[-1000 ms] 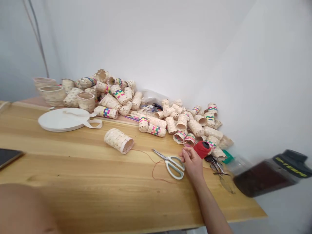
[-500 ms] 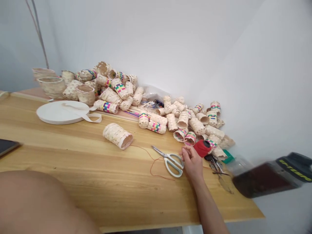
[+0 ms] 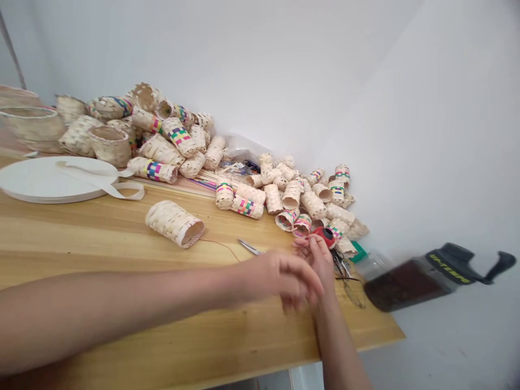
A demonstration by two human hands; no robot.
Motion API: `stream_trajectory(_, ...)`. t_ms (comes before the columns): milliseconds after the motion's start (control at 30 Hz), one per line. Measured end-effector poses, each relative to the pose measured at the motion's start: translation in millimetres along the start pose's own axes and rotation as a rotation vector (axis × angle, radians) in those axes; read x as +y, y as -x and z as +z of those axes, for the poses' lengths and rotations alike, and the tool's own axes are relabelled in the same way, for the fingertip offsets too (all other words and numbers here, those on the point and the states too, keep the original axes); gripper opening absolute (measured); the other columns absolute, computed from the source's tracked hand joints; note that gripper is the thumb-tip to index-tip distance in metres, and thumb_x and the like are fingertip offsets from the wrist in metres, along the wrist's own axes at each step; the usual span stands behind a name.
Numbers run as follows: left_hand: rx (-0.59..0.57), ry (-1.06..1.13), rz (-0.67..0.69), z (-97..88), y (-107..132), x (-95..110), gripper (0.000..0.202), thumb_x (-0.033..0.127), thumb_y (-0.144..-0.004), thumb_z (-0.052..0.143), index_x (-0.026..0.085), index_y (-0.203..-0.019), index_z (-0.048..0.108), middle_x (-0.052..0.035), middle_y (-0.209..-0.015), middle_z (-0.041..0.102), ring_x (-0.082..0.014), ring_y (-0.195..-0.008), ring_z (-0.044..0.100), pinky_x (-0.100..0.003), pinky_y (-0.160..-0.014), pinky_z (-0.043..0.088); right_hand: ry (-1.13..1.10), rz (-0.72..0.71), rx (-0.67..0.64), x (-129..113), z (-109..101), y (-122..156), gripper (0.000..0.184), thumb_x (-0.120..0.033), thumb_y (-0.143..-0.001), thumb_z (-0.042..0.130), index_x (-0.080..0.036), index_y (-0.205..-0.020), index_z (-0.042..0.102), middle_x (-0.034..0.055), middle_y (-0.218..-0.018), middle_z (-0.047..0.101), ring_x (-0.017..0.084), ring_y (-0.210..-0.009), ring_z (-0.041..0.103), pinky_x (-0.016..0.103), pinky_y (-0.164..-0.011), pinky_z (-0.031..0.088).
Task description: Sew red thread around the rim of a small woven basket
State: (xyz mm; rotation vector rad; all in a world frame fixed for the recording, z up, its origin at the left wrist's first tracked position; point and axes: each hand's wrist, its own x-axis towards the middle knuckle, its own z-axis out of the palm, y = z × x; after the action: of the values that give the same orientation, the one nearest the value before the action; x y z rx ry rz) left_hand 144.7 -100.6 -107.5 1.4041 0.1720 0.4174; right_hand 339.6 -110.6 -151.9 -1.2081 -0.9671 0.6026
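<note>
My left hand [image 3: 280, 279] reaches across in front of my right forearm, blurred, with its fingers apart and nothing seen in them. Its arm spans the lower left. My right hand [image 3: 316, 253] is pinched closed just in front of the red spool of thread [image 3: 325, 234]; what the fingertips hold is too small to make out. The scissors [image 3: 248, 246] lie mostly hidden behind my left hand, with only the blades showing. From the mouth of a woven basket [image 3: 173, 223] lying on its side, a thin red thread [image 3: 221, 244] runs toward the scissors.
Many small woven baskets [image 3: 292, 194] are heaped along the wall. A white ribbon roll [image 3: 52, 184] lies flat at left. On the right, a dark bottle marked UP-TEMPO [image 3: 410, 281] leans past the table edge, with keys [image 3: 341, 265] and glasses [image 3: 352, 295] nearby.
My left arm has swung in from the lower left, bringing its hand beside my right one. The right hand stays pinched by the spool. The view has shifted rightward.
</note>
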Motion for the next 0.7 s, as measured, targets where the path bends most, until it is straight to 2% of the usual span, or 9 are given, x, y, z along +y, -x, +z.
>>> stream_trajectory(33, 0.117, 0.023, -0.034, -12.9, -11.7, -2.7, 0.017, 0.020, -0.076, 0.058, 0.014, -0.090, 0.066, -0.0035, -0.073, 0.064, -0.0115, -0.057, 0.056, -0.023, -0.053, 0.046, -0.018, 0.019, -0.030, -1.7, 1.5, 1.5, 0.036, -0.051, -0.077, 0.062, -0.022, -0.090, 0.044, 0.0039, -0.076, 0.069, 0.019, -0.068, 0.067, 0.030, -0.058, 0.053)
stream_trajectory(67, 0.300, 0.001, -0.043, -25.0, -22.1, -6.5, 0.018, 0.020, -0.076, 0.057, 0.013, -0.091, 0.065, -0.0001, -0.063, 0.059, -0.0090, -0.051, 0.051, -0.019, -0.049, 0.041, -0.030, 0.034, -0.061, -3.1, 3.4, 3.2, 0.036, -0.051, -0.076, 0.063, -0.023, -0.089, 0.045, 0.0041, -0.076, 0.069, 0.020, -0.067, 0.067, 0.030, -0.057, 0.053)
stream_trajectory(167, 0.441, -0.057, -0.043, -50.2, -41.9, -21.7, 0.021, 0.022, -0.077, 0.056, 0.011, -0.093, 0.064, 0.0038, -0.054, 0.052, -0.0070, -0.044, 0.042, -0.017, -0.044, 0.032, -0.043, 0.055, -0.131, -5.4, 9.5, 8.0, 0.034, -0.048, -0.077, 0.065, -0.023, -0.088, 0.046, 0.0051, -0.078, 0.070, 0.021, -0.071, 0.067, 0.029, -0.055, 0.053)
stream_trajectory(267, 0.436, -0.102, 0.008, -56.4, -46.8, -35.5, 0.020, 0.022, -0.073, 0.062, 0.012, -0.089, 0.068, -0.0007, -0.069, 0.063, -0.0089, -0.056, 0.050, -0.018, -0.051, 0.037, -0.030, 0.038, -0.169, -4.3, 14.0, 11.1, 0.028, -0.045, -0.078, 0.065, -0.022, -0.086, 0.051, 0.0065, -0.094, 0.068, 0.021, -0.085, 0.064, 0.028, -0.059, 0.053)
stream_trajectory(367, 0.398, -0.217, 0.089, -54.0, -46.4, -44.4, 0.025, 0.026, -0.072, 0.064, 0.014, -0.094, 0.071, -0.0029, -0.084, 0.069, -0.0127, -0.070, 0.056, -0.019, -0.059, 0.041, -0.011, 0.017, -0.210, -1.3, 16.4, 12.8, 0.023, -0.041, -0.078, 0.066, -0.020, -0.083, 0.057, 0.0060, -0.103, 0.064, 0.018, -0.083, 0.061, 0.027, -0.062, 0.053)
stream_trajectory(500, 0.338, -0.314, 0.127, -51.0, -46.9, -50.3, 0.029, 0.033, -0.073, 0.064, 0.013, -0.093, 0.072, -0.0027, -0.077, 0.069, -0.0142, -0.068, 0.058, -0.020, -0.059, 0.042, -0.006, 0.000, -0.247, 1.4, 18.2, 14.2, 0.020, -0.038, -0.080, 0.065, -0.019, -0.083, 0.060, 0.0050, -0.099, 0.062, 0.016, -0.079, 0.059, 0.026, -0.061, 0.051)
stream_trajectory(700, 0.303, -0.247, 0.148, -48.9, -46.6, -49.8, 0.019, 0.028, -0.074, 0.060, 0.012, -0.078, 0.070, -0.0032, -0.075, 0.069, -0.0139, -0.070, 0.059, -0.020, -0.064, 0.044, -0.003, -0.017, -0.263, -0.7, 19.5, 15.8, 0.016, -0.036, -0.082, 0.062, -0.019, -0.083, 0.061, 0.0019, -0.091, 0.062, 0.011, -0.064, 0.053, 0.023, -0.058, 0.046)
